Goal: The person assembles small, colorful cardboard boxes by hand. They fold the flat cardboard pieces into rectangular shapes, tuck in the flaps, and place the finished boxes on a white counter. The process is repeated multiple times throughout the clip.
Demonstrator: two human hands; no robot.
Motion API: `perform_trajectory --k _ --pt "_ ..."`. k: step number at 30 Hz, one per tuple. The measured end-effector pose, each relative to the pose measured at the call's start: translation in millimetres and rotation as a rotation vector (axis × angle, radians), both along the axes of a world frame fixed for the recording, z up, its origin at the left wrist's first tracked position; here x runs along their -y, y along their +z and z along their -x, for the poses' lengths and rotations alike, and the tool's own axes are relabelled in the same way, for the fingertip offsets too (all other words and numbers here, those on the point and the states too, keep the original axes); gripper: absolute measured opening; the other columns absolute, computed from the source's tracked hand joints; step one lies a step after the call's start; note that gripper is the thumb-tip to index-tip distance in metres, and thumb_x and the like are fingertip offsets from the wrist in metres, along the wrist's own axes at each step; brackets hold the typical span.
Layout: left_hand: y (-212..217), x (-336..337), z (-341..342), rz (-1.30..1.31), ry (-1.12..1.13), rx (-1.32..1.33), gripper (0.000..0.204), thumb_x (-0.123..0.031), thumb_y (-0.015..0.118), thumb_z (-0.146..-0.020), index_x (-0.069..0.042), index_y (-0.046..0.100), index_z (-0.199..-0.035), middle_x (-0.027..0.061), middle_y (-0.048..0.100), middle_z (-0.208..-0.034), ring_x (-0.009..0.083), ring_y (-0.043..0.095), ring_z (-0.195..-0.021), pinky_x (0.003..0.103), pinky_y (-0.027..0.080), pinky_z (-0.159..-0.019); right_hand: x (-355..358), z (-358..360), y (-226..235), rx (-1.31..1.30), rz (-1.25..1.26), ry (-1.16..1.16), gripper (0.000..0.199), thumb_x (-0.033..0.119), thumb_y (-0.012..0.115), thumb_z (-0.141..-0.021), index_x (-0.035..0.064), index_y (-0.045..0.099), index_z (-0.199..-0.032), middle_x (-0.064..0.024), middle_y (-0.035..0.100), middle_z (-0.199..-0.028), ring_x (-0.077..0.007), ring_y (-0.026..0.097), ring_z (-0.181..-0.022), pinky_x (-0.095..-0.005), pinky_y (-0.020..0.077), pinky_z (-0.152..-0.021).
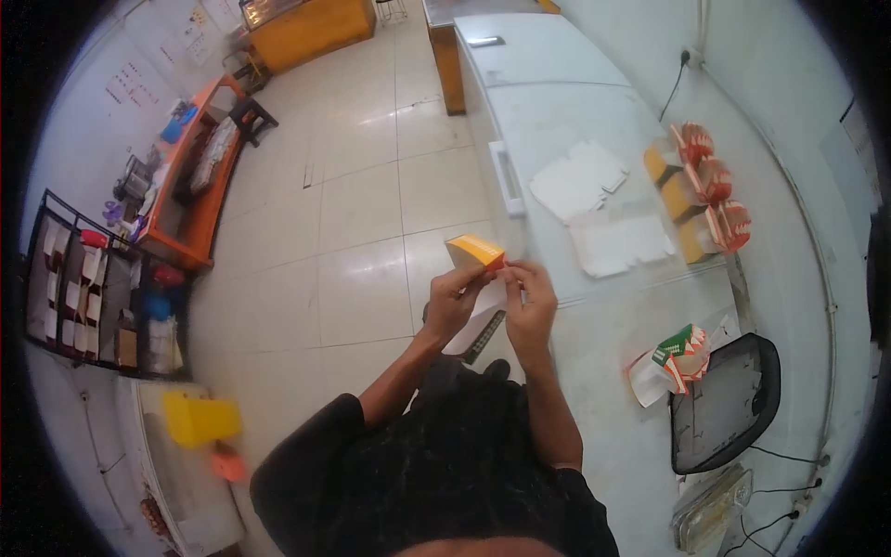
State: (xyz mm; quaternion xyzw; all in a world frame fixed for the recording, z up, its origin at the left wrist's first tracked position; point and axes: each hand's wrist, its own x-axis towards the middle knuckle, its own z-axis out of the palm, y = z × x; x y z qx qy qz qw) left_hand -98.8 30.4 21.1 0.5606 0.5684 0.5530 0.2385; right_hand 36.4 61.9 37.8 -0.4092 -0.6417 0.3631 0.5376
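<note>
Out in front of my body, both hands are on a small yellow and red paperboard food carton [477,251]. My left hand [451,304] pinches its lower left side. The fingertips of my right hand [530,302] are closed at its red lower right corner. The carton is tilted, its yellow side facing up. To the right on the white chest freezer [538,79] lie flat white carton blanks [620,243], plain side up. Behind them, by the wall, stand several stacks of formed yellow and red cartons [691,200].
Right of me, a crumpled green, red and white paper package [682,357] lies by a black-framed panel [729,408]. Cables run along the wall. Leftward are a black rack [79,297], an orange wooden shelf unit [190,186], a black stool [252,119] and a yellow bin [200,418].
</note>
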Motion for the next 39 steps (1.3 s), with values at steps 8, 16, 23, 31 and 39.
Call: perform_trajectory --k 8,16,23,31,39 --pt "-4 -3 -11 0.032 -0.065 0.382 0.014 -0.003 0.066 -0.089 0.005 0.068 -0.1 0.008 0.071 -0.092 0.0109 0.065 -0.085 0.025 0.053 -0.077 3 4 2 0.136 -0.217 -0.137 0.01 0.005 0.066 -0.084 0.0014 0.067 -0.094 -0.0096 0.065 -0.103 -0.0282 0.062 -0.093 -0.0388 0.0481 -0.08" --pt "11 -1 -13 0.116 -0.07 0.496 0.013 -0.003 0.067 -0.089 0.006 0.068 -0.1 0.0087 0.07 -0.093 0.0135 0.065 -0.088 0.027 0.055 -0.081 2 2 8 0.175 -0.298 -0.174 0.012 0.002 0.07 -0.08 0.0013 0.065 -0.091 -0.009 0.065 -0.104 -0.0281 0.063 -0.092 -0.0391 0.0493 -0.079" --pt "10 -2 -16 0.039 -0.137 0.5 0.014 -0.001 0.066 -0.089 0.006 0.069 -0.1 0.0088 0.07 -0.096 0.0133 0.065 -0.088 0.027 0.055 -0.082 2 -1 18 0.13 -0.296 -0.195 0.011 -0.001 0.07 -0.08 0.0007 0.064 -0.089 -0.0107 0.065 -0.103 -0.0288 0.063 -0.092 -0.0385 0.0512 -0.077" --pt "7 -1 -8 0.066 -0.145 0.48 0.017 0.001 0.066 -0.088 0.006 0.068 -0.105 0.009 0.07 -0.098 0.0136 0.066 -0.091 0.026 0.055 -0.084 0 -9 22 0.089 -0.248 -0.044 0.012 -0.001 0.069 -0.08 0.0005 0.065 -0.092 -0.0124 0.063 -0.106 -0.0293 0.063 -0.093 -0.0375 0.0512 -0.08" --pt "22 -3 -11 0.147 -0.047 0.382 0.019 -0.003 0.063 -0.091 0.009 0.066 -0.105 0.0143 0.07 -0.099 0.0178 0.067 -0.091 0.03 0.056 -0.085 -4 -12 33 0.056 -0.154 -0.055 0.009 0.002 0.069 -0.081 -0.0024 0.066 -0.089 -0.0136 0.064 -0.103 -0.0284 0.064 -0.093 -0.0358 0.0518 -0.08"
